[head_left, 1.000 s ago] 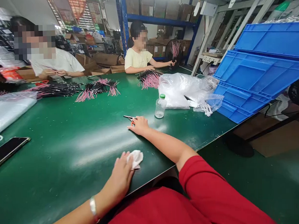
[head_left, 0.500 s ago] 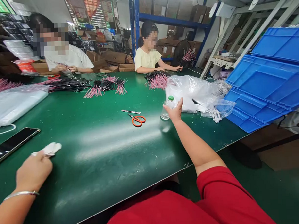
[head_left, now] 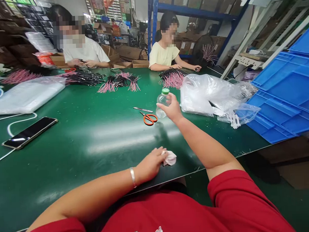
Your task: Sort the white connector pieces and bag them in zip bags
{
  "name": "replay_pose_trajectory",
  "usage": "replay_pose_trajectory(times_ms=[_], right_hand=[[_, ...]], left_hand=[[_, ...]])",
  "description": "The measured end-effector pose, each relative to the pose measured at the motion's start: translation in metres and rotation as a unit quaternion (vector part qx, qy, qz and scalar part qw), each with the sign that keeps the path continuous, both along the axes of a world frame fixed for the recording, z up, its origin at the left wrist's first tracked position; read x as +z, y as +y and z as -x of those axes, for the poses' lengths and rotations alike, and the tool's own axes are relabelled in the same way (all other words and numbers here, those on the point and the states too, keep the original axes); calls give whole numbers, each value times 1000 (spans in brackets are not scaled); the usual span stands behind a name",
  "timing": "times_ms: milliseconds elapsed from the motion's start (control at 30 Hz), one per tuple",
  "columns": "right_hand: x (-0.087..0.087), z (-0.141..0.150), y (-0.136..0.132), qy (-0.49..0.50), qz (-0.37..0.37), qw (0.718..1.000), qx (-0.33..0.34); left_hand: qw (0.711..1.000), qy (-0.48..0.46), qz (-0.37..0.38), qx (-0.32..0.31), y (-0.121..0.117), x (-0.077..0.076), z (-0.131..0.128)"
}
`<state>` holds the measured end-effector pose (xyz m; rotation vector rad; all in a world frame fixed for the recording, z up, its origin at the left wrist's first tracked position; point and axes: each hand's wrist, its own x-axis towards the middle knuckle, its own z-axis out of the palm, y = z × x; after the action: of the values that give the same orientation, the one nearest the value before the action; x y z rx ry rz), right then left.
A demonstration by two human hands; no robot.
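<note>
My right hand [head_left: 172, 108] is wrapped round a clear plastic bottle [head_left: 161, 108] with a green cap, upright and seemingly lifted off the green table [head_left: 115, 144]. Close to the table's front edge, my left hand [head_left: 151, 162] presses a crumpled white tissue [head_left: 169, 158] against the surface. The tissue sticks out past the fingertips. Just left of the bottle lie orange-handled scissors [head_left: 150, 119] and a slim metal tool [head_left: 142, 110], perhaps tweezers.
A phone [head_left: 30, 133] with a white cable lies at left, near a stack of clear plastic bags [head_left: 29, 95]. Pink-and-black wire bundles [head_left: 172, 78] line the far side, where two co-workers sit. More plastic bags [head_left: 209, 93] and blue crates [head_left: 283, 101] stand at right.
My left hand has swept the tissue from the far left to the front middle of the table. My right hand has drawn the bottle left, towards the scissors. The camera view has shifted.
</note>
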<state>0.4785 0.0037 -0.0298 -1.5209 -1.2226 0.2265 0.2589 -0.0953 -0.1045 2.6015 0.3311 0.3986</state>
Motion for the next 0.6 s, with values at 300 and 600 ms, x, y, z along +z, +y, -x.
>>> replay_pose_trajectory(times_ms=[300, 600], right_hand=[[-25, 107, 52, -54, 50, 987, 146], [-18, 126, 76, -70, 140, 980, 121]], left_hand=[[906, 104, -22, 410, 126, 24, 109], [907, 133, -27, 400, 145, 18, 89]])
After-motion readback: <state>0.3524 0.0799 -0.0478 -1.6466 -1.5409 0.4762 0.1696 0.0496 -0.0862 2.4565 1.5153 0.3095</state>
